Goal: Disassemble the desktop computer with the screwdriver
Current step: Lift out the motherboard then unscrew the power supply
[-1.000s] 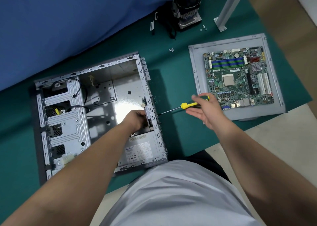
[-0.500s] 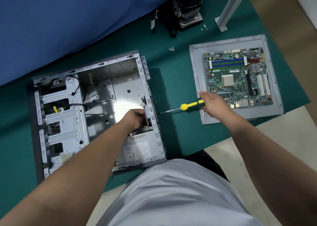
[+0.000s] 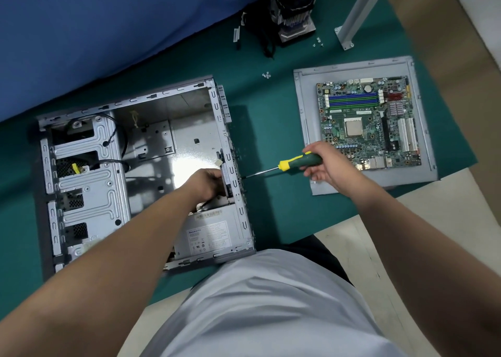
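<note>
The open computer case (image 3: 141, 172) lies on its side on the green mat (image 3: 271, 128), and everything else is easiest placed from it. The person's left hand (image 3: 207, 181) is down inside the case, against the inner face of its right-hand wall, fingers curled around a part mounted there; what exactly they grip is hidden by the hand itself. Just below that hand, in the case's near right corner, sits the power supply (image 3: 214, 234) with its white label facing up. Outside the same wall, the right hand (image 3: 329, 165) holds the screwdriver (image 3: 287, 165) by its green and yellow handle, fingers wrapped loosely round it, with the shaft lying nearly level and the tip meeting the outer face of the wall, opposite the left hand. Well to the right of the case, a grey side panel (image 3: 306, 128) lies flat with the motherboard (image 3: 368, 123) resting on it. Beyond the case's far right corner a few loose screws (image 3: 267, 75) lie on the mat, and farther off stands a cooler with its fan (image 3: 294, 12), with a white metal post (image 3: 357, 12) to its right.
</note>
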Tool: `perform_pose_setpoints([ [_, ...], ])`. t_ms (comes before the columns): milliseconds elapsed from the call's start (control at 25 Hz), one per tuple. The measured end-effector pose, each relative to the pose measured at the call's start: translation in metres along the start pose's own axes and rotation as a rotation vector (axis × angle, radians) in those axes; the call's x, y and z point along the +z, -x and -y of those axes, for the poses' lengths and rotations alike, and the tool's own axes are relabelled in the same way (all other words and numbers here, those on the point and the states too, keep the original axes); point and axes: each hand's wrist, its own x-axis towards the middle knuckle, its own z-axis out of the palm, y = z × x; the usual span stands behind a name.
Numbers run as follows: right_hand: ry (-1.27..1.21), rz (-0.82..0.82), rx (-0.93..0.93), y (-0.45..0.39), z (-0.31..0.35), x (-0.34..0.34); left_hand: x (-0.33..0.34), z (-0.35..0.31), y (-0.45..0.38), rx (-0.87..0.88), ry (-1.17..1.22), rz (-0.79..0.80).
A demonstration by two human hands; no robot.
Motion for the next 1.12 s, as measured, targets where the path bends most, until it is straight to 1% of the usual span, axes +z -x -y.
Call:
perform_pose_setpoints([
  [40,0.054,0.005,0.017,0.0,-0.001,-0.001,0.001,0.0,-0.005,-0.033,0.039,-0.015],
  [120,0.219,-0.061,-0.003,-0.002,-0.003,-0.001,-0.003,0.004,-0.015,-0.157,0.173,-0.051],
  [160,0.202,-0.08,-0.01,-0.001,-0.002,0.001,-0.004,0.005,-0.019,-0.197,0.178,-0.058],
  [200,0.118,-0.086,0.0,-0.001,-0.003,0.002,-0.007,0.006,-0.021,-0.213,0.115,-0.047],
  [240,0.003,-0.073,0.016,-0.001,-0.003,0.002,-0.01,0.007,-0.022,-0.153,-0.087,-0.043],
  [320,-0.225,-0.004,0.06,0.003,0.0,0.002,-0.021,0.009,-0.022,0.101,-0.723,-0.012],
  [360,-0.284,0.026,0.089,0.006,0.001,0.001,-0.022,0.005,-0.018,0.196,-0.964,-0.006],
  [400,-0.273,0.042,0.117,0.007,0.002,0.001,-0.025,0.004,-0.016,0.314,-1.132,0.016],
  [440,-0.191,0.036,0.142,0.008,0.002,0.001,-0.03,0.007,-0.015,0.453,-1.23,0.049],
  [480,-0.061,0.029,0.139,0.009,0.003,0.0,-0.035,0.01,-0.016,0.588,-1.317,0.084],
  [520,0.074,0.011,0.11,0.009,0.003,-0.001,-0.037,0.011,-0.015,0.727,-1.379,0.081],
  [560,0.15,-0.007,0.063,0.009,0.003,0.0,-0.04,0.014,-0.015,0.838,-1.418,0.089],
  [600,0.155,-0.022,0.03,0.008,0.002,0.001,-0.043,0.015,-0.015,0.961,-1.463,0.088],
  [640,0.095,-0.028,0.026,0.006,0.003,0.002,-0.043,0.016,-0.015,1.052,-1.493,0.062],
  [720,-0.069,-0.033,0.075,0.008,0.005,0.003,-0.041,0.019,-0.012,1.09,-1.488,0.052],
  [760,-0.08,-0.03,0.095,0.008,0.004,0.003,-0.041,0.019,-0.011,1.109,-1.462,0.053],
  [800,-0.039,-0.028,0.101,0.008,0.003,0.003,-0.042,0.021,-0.011,1.137,-1.437,0.042],
  [880,0.235,-0.046,0.039,0.009,0.001,0.0,-0.042,0.021,-0.011,1.166,-1.395,0.02],
  [920,0.326,-0.07,-0.01,0.008,-0.001,-0.001,-0.042,0.02,-0.011,1.154,-1.387,0.024],
  [960,0.274,-0.066,-0.013,0.006,-0.001,0.0,-0.041,0.019,-0.01,1.147,-1.37,0.029],
  [1040,0.007,-0.058,0.075,0.003,0.002,0.004,-0.041,0.018,-0.011,1.164,-1.347,0.035],
  [1080,-0.06,-0.065,0.134,0.002,0.001,0.004,-0.041,0.019,-0.011,1.18,-1.349,0.036],
  [1120,-0.076,-0.054,0.151,0.001,-0.001,0.004,-0.042,0.02,-0.012,1.189,-1.344,0.033],
])
